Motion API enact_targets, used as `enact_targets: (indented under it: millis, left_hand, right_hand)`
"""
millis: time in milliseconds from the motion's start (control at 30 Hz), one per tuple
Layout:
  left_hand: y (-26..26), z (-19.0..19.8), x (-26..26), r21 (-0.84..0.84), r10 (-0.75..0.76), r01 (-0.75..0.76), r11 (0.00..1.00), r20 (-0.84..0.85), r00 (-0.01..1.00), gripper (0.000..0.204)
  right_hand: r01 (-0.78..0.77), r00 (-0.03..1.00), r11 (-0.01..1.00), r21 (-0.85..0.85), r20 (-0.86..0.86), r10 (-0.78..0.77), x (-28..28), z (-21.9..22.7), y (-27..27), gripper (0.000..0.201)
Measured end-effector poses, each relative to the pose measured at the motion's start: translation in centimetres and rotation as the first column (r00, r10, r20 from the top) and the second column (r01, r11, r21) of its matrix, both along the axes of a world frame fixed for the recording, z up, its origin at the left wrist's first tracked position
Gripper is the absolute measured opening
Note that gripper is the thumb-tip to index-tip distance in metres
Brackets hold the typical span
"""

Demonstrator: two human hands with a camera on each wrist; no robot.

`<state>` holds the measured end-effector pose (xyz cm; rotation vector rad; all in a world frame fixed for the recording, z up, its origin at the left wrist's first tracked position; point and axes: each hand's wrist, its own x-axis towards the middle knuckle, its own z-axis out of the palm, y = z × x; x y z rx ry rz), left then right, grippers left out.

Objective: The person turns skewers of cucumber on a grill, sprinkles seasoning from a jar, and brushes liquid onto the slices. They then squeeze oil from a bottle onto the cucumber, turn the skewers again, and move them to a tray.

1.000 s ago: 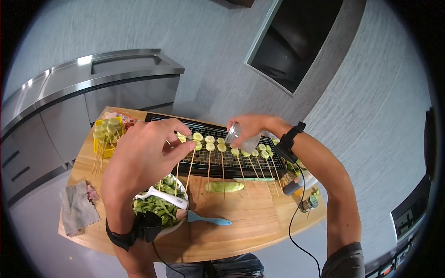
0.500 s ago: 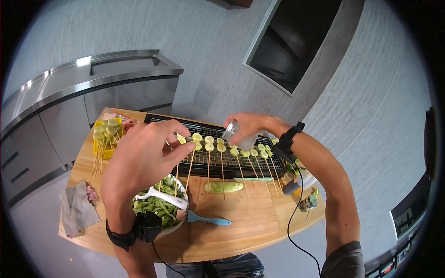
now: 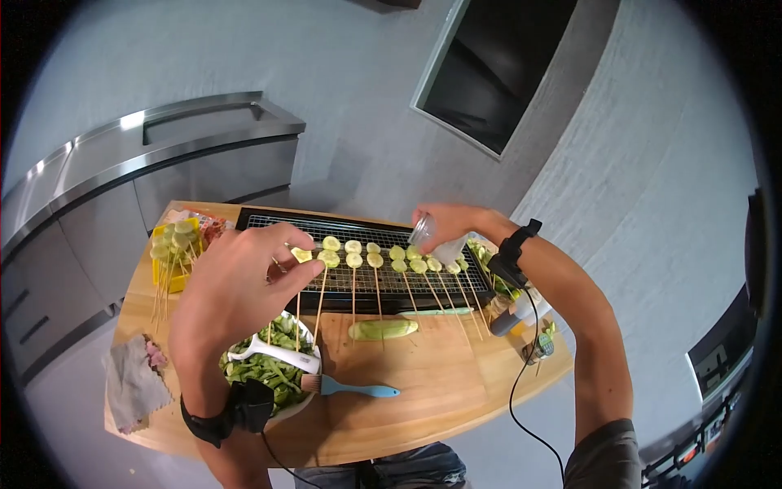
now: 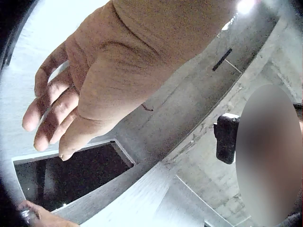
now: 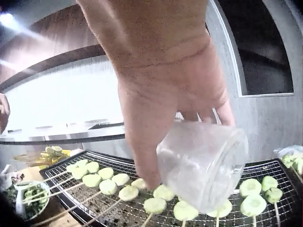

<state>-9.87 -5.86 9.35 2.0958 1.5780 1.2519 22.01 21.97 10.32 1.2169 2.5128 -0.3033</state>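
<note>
My right hand (image 3: 452, 226) grips a clear jar (image 5: 199, 163), tilted low over the grill (image 3: 391, 304). Skewers of pale green cucumber slices (image 3: 353, 259) lie in a row across the wire mesh, their sticks pointing toward me. In the right wrist view the jar's wide end hangs close above several slices (image 5: 155, 205). At the left end of the row hovers my left hand (image 3: 232, 285), thumb and fingers apart. The left wrist view shows its fingers (image 4: 57, 118) loosely bent with nothing between them.
A peeled cucumber piece (image 3: 383, 329) and a blue brush (image 3: 358, 389) lie before the grill. On the left stand a bowl of green strips (image 3: 281, 387) with a white peeler (image 3: 281, 353) across it, and a yellow basket (image 3: 173, 277) of skewers. A spice jar (image 3: 538, 349) stands right.
My right hand has moved the jar rightward along the row of skewers. The head view has shifted slightly, while my left hand keeps its place over the left skewers.
</note>
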Motion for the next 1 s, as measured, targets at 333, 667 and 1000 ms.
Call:
enact_targets:
  millis: [333,667,1000]
  left_hand:
    - [2.2,-1.2,2.3,-0.062,-0.050,0.041,0.997,-0.145,0.988,0.023]
    - [3.0,-2.3,5.7,-0.169,-0.118,0.068,0.983,-0.309,0.944,0.025]
    - [2.2,-2.0,6.7,-0.208,-0.227,0.170,0.963,-0.298,0.927,0.025]
  right_hand:
    - [-0.077,0.995,0.997,0.003,-0.058,0.077,0.9,-0.3,-0.1,0.079]
    - [0.011,0.991,0.999,-0.040,-0.132,-0.016,0.5,-0.6,0.3,0.076]
    - [0.006,0.986,1.000,0.018,-0.169,-0.003,0.5,-0.5,0.1,0.072]
